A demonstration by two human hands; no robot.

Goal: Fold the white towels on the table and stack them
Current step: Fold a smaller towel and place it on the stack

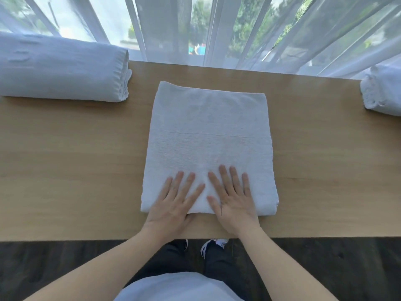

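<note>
A white towel, folded into a thick rectangle, lies in the middle of the wooden table. My left hand and my right hand lie flat side by side on its near edge, fingers straight and spread, pressing the cloth down. A stack of folded white towels sits at the far left of the table. Another pile of white towels sits at the far right, cut off by the frame edge.
Sheer white curtains hang over a window just behind the table's far edge. The table's near edge runs right in front of my body, with dark floor and my shoes below it. Bare wood shows on both sides of the middle towel.
</note>
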